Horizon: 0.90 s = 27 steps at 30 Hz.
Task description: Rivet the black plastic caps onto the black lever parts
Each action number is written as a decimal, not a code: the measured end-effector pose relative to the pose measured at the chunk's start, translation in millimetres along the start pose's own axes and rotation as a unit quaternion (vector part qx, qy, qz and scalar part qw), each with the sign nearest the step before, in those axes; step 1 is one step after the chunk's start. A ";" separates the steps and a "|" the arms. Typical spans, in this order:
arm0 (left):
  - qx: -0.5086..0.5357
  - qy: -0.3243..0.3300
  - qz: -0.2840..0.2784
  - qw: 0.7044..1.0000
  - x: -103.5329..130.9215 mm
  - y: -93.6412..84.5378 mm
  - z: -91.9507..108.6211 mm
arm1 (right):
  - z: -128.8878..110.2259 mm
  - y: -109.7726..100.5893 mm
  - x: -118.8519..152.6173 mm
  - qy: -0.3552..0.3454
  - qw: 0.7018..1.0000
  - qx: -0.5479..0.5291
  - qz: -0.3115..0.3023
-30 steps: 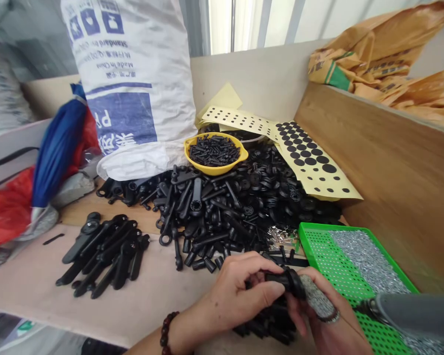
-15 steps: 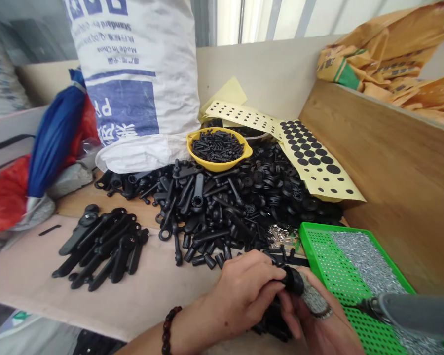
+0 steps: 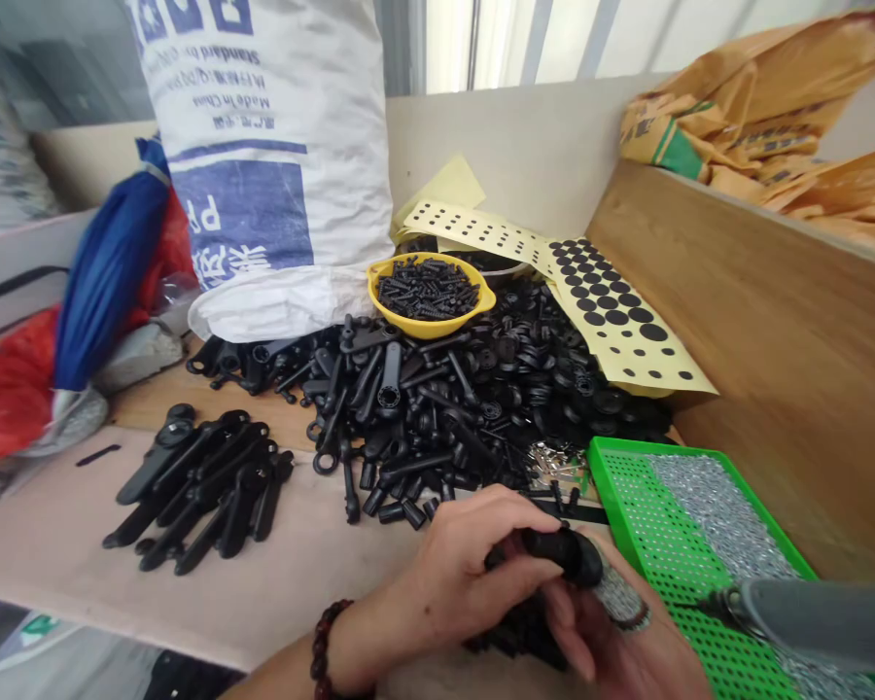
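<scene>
In front of me my left hand (image 3: 473, 559), a beaded bracelet at its wrist, pinches a black plastic part (image 3: 565, 552) with a rounded end between thumb and fingers. My right hand (image 3: 646, 632) grips the same part from the right; a grey speckled wrap (image 3: 619, 595) covers one of its digits. The fingers hide much of the part's shape. Below the hands lie more dark pieces (image 3: 521, 632), partly covered. Beyond them spreads a heap of black plastic arms and round pieces (image 3: 408, 408).
A green perforated tray (image 3: 627, 506) of small silvery screws stands at right, with a grey power screwdriver (image 3: 809, 617) pointing over it. Finished-looking black arms (image 3: 196, 486) lie grouped at left. Behind are a yellow bowl (image 3: 430, 329) of black pieces, sticker sheets (image 3: 638, 360) and a white sack (image 3: 277, 117).
My left hand has shifted slightly left and its grip has opened a little around the black part, showing more of it. The right hand stays nearly in place.
</scene>
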State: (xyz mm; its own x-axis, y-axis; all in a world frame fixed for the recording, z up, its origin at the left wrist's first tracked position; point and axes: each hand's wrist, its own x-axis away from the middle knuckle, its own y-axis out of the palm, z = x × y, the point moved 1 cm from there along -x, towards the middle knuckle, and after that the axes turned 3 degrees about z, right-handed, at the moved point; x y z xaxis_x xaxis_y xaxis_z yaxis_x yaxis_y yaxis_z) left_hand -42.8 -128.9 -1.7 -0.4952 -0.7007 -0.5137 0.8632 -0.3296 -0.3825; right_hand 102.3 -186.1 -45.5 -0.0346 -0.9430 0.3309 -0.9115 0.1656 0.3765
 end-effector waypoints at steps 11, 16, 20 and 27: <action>-0.164 0.099 -0.102 0.976 0.2 0.5 7.5 | -9.7 9.8 -3.3 0.009 1.000 -0.009 0.027; -0.100 -0.024 -0.004 0.995 -2.2 0.8 4.8 | -7.0 6.5 -3.5 -0.006 0.999 0.010 0.039; -0.166 0.102 -0.084 0.977 0.6 3.4 5.3 | -5.4 2.2 -6.5 0.029 0.998 0.009 0.059; -0.141 -0.026 -0.042 0.989 -1.3 4.1 3.0 | 10.3 -21.9 -20.8 -0.015 0.997 0.076 0.030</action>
State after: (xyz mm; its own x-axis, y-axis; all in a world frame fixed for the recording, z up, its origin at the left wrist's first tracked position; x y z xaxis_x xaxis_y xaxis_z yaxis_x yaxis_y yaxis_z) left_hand -38.3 -131.3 -0.4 -0.5517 -0.7124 -0.4338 0.7540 -0.2036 -0.6245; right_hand 118.7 -173.1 -69.5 -0.1003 -0.9415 0.3219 -0.9590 0.1776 0.2207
